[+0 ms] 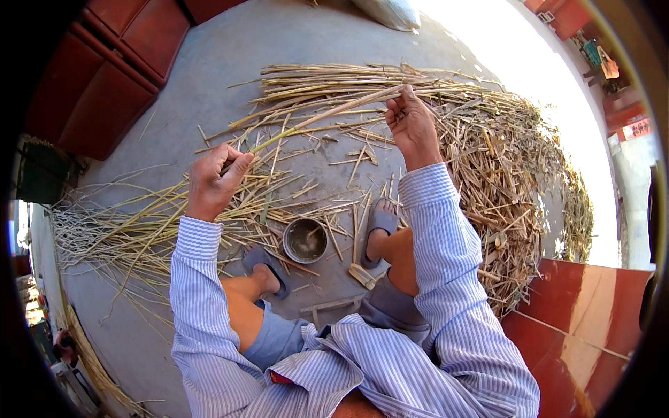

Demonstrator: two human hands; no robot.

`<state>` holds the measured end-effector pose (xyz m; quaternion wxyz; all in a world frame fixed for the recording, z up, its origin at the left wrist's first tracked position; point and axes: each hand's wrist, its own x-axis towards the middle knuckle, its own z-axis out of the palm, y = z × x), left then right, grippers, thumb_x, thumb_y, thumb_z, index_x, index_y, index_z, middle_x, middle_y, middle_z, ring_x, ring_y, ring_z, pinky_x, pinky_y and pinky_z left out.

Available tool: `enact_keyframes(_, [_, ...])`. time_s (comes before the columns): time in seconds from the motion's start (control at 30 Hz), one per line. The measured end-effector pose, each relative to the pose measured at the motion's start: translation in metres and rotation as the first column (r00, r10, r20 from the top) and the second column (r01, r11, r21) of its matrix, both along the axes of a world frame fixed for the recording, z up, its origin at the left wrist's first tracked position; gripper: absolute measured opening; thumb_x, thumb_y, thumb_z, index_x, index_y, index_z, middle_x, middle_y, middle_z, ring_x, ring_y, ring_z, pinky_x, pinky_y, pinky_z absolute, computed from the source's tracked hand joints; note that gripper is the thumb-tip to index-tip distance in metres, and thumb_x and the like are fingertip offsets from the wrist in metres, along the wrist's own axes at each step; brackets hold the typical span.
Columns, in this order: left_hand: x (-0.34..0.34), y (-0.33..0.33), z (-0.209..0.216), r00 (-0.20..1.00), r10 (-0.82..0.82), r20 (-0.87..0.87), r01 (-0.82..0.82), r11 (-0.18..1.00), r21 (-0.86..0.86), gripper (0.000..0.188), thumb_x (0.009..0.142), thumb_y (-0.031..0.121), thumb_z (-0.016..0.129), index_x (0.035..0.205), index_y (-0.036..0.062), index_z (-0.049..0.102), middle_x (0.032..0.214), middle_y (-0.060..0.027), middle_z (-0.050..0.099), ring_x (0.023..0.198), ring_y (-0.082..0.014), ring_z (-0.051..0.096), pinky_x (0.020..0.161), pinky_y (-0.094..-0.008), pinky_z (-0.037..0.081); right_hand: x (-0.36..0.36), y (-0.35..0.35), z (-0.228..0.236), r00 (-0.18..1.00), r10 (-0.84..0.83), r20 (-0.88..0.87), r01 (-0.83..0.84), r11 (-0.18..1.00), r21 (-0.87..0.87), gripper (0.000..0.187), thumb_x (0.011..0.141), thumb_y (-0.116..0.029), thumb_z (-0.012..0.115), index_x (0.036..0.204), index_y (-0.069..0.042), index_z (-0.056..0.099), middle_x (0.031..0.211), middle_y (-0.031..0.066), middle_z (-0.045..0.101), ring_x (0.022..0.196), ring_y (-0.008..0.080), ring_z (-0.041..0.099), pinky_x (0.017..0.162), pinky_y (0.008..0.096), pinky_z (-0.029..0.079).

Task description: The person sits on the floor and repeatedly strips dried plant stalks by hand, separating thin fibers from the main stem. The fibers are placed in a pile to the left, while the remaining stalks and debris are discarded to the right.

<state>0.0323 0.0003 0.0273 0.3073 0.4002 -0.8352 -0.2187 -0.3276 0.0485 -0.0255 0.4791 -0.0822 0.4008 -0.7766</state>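
A: What does the stalk (327,116) look like?

B: Long, slim and dry-looking. It is pale tan over most of its length, turning yellow-green near the left hand (214,180). Toward the right hand (414,129) it looks a bit broader and paler.

A: And where is it?

B: Raised in front of the person, stretched between both hands, over the floor (209,83). From above, it shows just on the near side of a bundle (327,78) of similar stems.

A: How do the fingers meet it?

B: The left ones are curled into a fist around one end, with the stalk coming out beside the thumb. The right thumb and fingertips pinch it close to the other end. I can't tell how much is hidden inside either grip.

A: Which way does it point?

B: Its long axis slants. The greener end is lower left, nearer the person; the paler end is upper right, farther off. It bows only slightly along the way.

A: Anything else around?

B: A pile of scraps (498,177) to the right of the right hand, thin stems (118,226) spread left of the left hand, and a bowl (304,261) standing near the feet (268,276).
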Motion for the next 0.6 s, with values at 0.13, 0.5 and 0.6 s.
enact_keyframes(0.13, [-0.008, 0.000, -0.001, 0.999, -0.011, 0.030, 0.013, 0.998, -0.056, 0.023, 0.086, 0.024, 0.073, 0.083, 0.0015, 0.066, 0.068, -0.0103, 0.064, 0.057, -0.0212, 0.059, 0.053, -0.0325, 0.044, 0.022, 0.001, 0.002, 0.982, 0.174, -0.071, -0.175, 0.985, 0.002, 0.014, 0.098, -0.018, 0.059, 0.101, -0.005, 0.061, 0.089, 0.0052, 0.069, 0.077, 0.0136, 0.068, 0.064, 0.0220, 0.055])
enact_keyframes(0.5, [-0.066, 0.003, -0.004, 0.969, 0.129, -0.211, -0.102, 0.986, 0.134, 0.021, 0.090, 0.022, 0.070, 0.092, 0.0007, 0.067, 0.075, -0.0063, 0.067, 0.067, -0.0135, 0.061, 0.058, -0.0289, 0.046, 0.080, -0.003, 0.001, 0.926, 0.352, -0.133, -0.328, 0.929, 0.174, 0.023, 0.097, -0.025, 0.062, 0.103, -0.003, 0.064, 0.093, 0.0065, 0.070, 0.082, 0.0134, 0.070, 0.068, 0.0242, 0.056])
enact_keyframes(0.6, [-0.048, -0.013, 0.001, 0.946, 0.228, -0.230, -0.218, 0.974, 0.068, 0.025, 0.094, 0.027, 0.067, 0.093, 0.0012, 0.066, 0.078, -0.0045, 0.068, 0.070, -0.0108, 0.061, 0.061, -0.0272, 0.046, 0.075, -0.004, 0.000, 0.921, 0.365, -0.133, -0.338, 0.922, 0.187, 0.023, 0.097, -0.024, 0.063, 0.105, -0.003, 0.061, 0.092, 0.0068, 0.070, 0.080, 0.0125, 0.069, 0.068, 0.0237, 0.055])
